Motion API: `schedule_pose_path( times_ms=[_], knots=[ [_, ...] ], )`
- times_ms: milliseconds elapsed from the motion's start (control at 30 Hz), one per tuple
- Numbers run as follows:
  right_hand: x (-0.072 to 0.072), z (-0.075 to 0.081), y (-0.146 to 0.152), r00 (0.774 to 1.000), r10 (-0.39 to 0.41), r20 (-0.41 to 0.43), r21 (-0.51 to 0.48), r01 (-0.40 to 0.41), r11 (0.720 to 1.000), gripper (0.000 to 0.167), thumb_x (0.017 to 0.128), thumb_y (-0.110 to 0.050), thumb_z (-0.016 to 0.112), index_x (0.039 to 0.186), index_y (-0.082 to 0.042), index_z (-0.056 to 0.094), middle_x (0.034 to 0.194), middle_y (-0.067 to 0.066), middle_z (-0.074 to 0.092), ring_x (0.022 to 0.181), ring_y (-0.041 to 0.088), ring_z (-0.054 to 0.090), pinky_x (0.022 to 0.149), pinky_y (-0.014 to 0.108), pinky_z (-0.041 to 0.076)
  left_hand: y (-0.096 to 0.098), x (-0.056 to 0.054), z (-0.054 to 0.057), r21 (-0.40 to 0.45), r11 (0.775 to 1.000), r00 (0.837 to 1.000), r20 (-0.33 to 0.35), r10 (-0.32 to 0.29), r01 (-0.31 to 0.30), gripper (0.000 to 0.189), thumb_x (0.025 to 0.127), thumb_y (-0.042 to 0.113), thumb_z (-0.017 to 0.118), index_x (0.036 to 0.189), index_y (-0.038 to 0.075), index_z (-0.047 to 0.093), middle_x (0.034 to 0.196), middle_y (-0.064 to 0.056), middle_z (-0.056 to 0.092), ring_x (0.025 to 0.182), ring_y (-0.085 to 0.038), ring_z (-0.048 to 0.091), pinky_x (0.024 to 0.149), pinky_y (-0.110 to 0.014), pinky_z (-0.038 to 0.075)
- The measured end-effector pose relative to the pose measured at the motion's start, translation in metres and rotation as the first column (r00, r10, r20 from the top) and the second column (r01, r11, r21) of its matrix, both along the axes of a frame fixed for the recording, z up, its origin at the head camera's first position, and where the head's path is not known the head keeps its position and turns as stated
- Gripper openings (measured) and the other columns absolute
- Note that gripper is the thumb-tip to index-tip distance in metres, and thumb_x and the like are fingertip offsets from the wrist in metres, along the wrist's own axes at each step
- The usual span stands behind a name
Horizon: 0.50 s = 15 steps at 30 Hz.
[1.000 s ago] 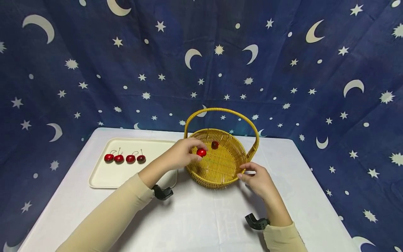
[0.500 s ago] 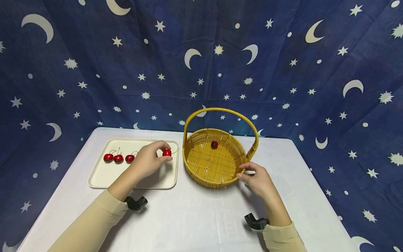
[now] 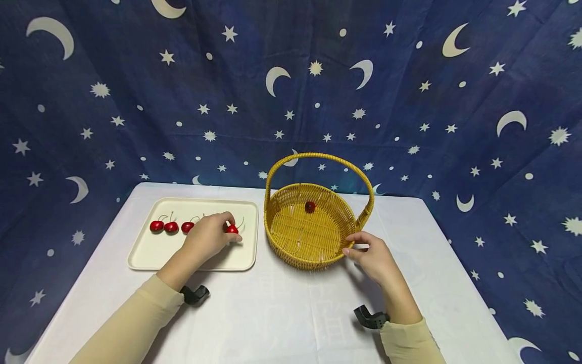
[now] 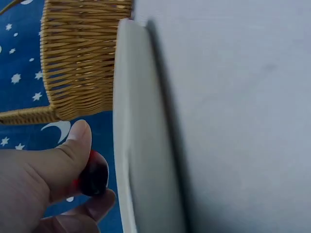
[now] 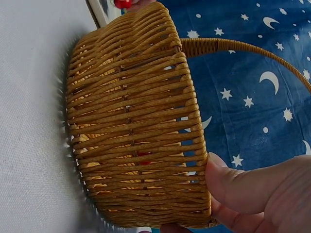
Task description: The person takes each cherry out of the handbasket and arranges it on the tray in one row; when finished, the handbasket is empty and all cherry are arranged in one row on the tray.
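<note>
- Cherry (image 3: 232, 229): left of the basket (image 3: 291, 259), over or on the tray (image 3: 182, 259); contact with the tray surface is not discernible.
- Left hand (image 3: 208, 236): pinches the cherry. Use light, even pressure; its smooth, round surface would likely slip under a hard squeeze.
- Right hand (image 3: 373, 258): grips the basket's near-right rim. Hold firmly enough to prevent sliding.
- Row of cherries (image 3: 171, 228): farther left of the basket, on the tray. Avoid nudging it.
</note>
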State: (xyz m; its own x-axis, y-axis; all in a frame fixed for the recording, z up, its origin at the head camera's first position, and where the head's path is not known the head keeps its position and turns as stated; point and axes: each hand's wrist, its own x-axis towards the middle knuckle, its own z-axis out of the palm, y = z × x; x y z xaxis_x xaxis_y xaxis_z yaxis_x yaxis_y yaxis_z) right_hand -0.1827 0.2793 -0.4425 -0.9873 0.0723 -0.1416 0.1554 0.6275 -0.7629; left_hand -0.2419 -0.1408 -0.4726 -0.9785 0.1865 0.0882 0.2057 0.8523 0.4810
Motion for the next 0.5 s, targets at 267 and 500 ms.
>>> schedule_pose_path(
  times_ms=[267,500],
  knots=[
    [-0.0004,-0.002,0.0019,1.0,0.01,-0.009,0.0,-0.01,1.0,0.033,0.096,-0.017,0.081,0.126,-0.008,0.073,0.135,0.02,0.07,0.118,0.036,0.073,0.082,0.03,0.056,0.0007,0.0052,-0.0015,0.018,1.0,0.998,0.068,-0.007,0.006,0.041,0.082,0.035,0.094,0.113,0.015,0.075,0.097,-0.005,0.077,0.088,-0.025,0.069,0.079,-0.046,0.055],
    [-0.0004,-0.0009,0.0015,1.0,0.011,-0.002,-0.003,-0.011,1.0,0.034,0.097,-0.018,0.08,0.128,-0.007,0.072,0.136,0.02,0.069,0.119,0.036,0.073,0.082,0.03,0.057,-0.0039,0.0078,0.0008,0.089,0.994,0.993,0.087,-0.073,0.066,0.04,0.083,0.008,0.088,0.121,0.014,0.079,0.112,-0.008,0.078,0.11,-0.033,0.072,0.099,-0.057,0.054]
  ],
)
